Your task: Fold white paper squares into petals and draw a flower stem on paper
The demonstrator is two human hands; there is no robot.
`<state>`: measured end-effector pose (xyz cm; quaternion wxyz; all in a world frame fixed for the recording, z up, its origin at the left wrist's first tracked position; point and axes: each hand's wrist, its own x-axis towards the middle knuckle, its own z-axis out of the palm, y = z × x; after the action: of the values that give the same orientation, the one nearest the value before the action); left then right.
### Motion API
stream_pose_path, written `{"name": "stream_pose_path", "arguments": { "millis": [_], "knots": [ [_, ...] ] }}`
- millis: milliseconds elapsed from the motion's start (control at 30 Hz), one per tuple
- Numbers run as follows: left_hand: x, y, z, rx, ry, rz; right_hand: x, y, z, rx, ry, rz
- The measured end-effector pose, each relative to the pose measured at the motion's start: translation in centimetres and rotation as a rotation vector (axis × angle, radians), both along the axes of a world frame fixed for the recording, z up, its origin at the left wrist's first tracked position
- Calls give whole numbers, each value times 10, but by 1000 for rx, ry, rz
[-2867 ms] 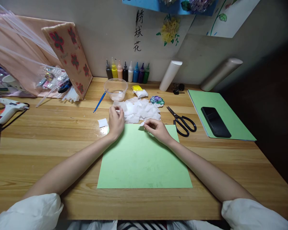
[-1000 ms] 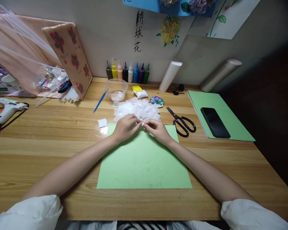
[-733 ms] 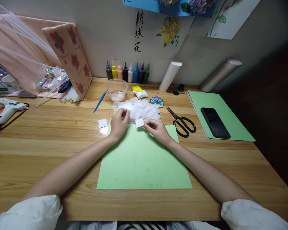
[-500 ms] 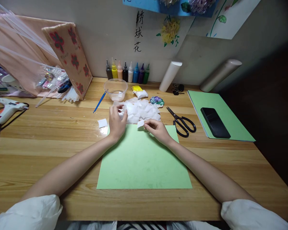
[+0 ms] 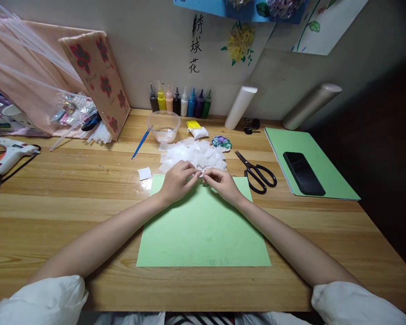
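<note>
My left hand (image 5: 180, 181) and my right hand (image 5: 222, 185) meet fingertip to fingertip over the far edge of a green paper sheet (image 5: 203, 230). Between the pinched fingers a small white paper piece (image 5: 201, 174) shows, mostly covered by them. Just behind the hands lies a heap of thin white paper pieces (image 5: 196, 152). To the left of my left hand, a white paper square (image 5: 144, 174) rests on the table. Black-handled scissors (image 5: 257, 171) lie to the right of my right hand, partly open.
Behind the heap stand a clear plastic bowl (image 5: 163, 127), a yellow-and-white packet (image 5: 196, 129) and several paint bottles (image 5: 181, 103). A blue brush (image 5: 140, 144) lies left. A phone (image 5: 303, 173) sits on green paper at right; a glue gun (image 5: 11, 155) is far left.
My left hand has moved right and nearer, from the heap of white paper to my right fingertips. The white piece in my right hand is now mostly hidden by fingers.
</note>
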<state>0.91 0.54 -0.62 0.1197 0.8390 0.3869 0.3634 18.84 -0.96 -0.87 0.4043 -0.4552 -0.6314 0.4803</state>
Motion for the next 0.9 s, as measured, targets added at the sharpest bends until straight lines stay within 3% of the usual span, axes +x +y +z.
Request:
{"name": "stream_pose_path", "arguments": {
  "millis": [900],
  "knots": [
    [0, 0, 1, -43, -35, -28, 1, -1, 0, -9, 11, -8]
  ]
}}
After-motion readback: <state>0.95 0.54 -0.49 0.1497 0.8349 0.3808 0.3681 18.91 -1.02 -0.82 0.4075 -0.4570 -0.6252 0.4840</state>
